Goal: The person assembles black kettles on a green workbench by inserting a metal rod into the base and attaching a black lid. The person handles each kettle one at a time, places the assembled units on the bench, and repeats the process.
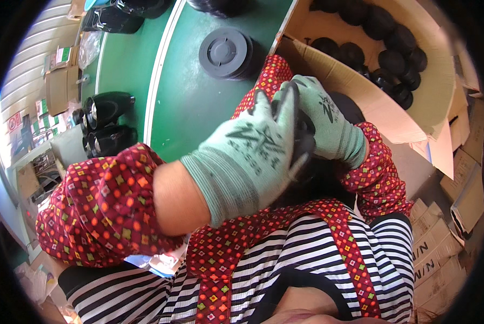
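My left hand (253, 148) and my right hand (324, 113), both in light green gloves with dark fingertips, meet in front of my chest. Their fingers are curled in together, closed around something dark that the gloves mostly hide; its kind cannot be made out. Behind my right hand, part of a dark rounded thing (351, 108) shows beside the box. Beyond my hands, on the green table (191, 116), lies a small stack of dark grey round discs (223, 53) with ringed faces.
An open cardboard box (328, 62) at the far right holds several black rounded parts (379, 22). Glossy black housings (110, 108) stand on the left, with more (112, 19) at the far left. Flattened cartons (436, 248) lie low on the right. A white strip (158, 65) crosses the table.
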A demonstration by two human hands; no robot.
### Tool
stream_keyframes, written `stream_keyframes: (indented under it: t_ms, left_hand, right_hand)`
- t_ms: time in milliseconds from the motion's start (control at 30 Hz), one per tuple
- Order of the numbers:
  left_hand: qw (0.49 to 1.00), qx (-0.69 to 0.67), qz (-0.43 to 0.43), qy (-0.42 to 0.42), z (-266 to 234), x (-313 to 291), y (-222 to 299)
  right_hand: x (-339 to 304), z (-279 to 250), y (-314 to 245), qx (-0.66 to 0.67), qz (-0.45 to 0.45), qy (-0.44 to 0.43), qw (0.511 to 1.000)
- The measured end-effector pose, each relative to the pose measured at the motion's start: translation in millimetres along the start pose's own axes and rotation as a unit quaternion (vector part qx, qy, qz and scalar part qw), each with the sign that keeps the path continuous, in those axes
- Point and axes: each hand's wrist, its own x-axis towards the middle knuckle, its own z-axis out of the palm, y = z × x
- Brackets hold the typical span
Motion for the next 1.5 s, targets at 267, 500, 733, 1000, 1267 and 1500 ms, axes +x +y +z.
stream_keyframes:
  t_ms: [267,500,733,1000,1267,1500]
  left_hand:
    - [0.983,-0.085,0.165,0.009,2,21,-59]
    - [0.953,-0.078,0.294,0.014,21,60,-96]
    - [0.919,-0.039,0.377,0.112,31,77,-100]
    - [0.876,-0.178,0.233,0.384,63,19,-132]
    - [0.861,-0.109,-0.088,0.489,239,-49,-267]
    - [0.81,-0.305,0.046,0.498,207,-81,-207]
  right_hand:
    - [0,-19,-47,-0.215,0.118,-0.035,0.969]
    - [-6,-40,-78,-0.281,0.188,-0.065,0.939]
    - [-6,-33,-94,-0.352,0.208,-0.071,0.91]
    - [-37,-31,-105,-0.289,0.045,0.019,0.956]
    - [-40,-5,-85,-0.085,0.022,0.032,0.996]
    - [43,-6,-91,-0.01,0.044,0.234,0.971]
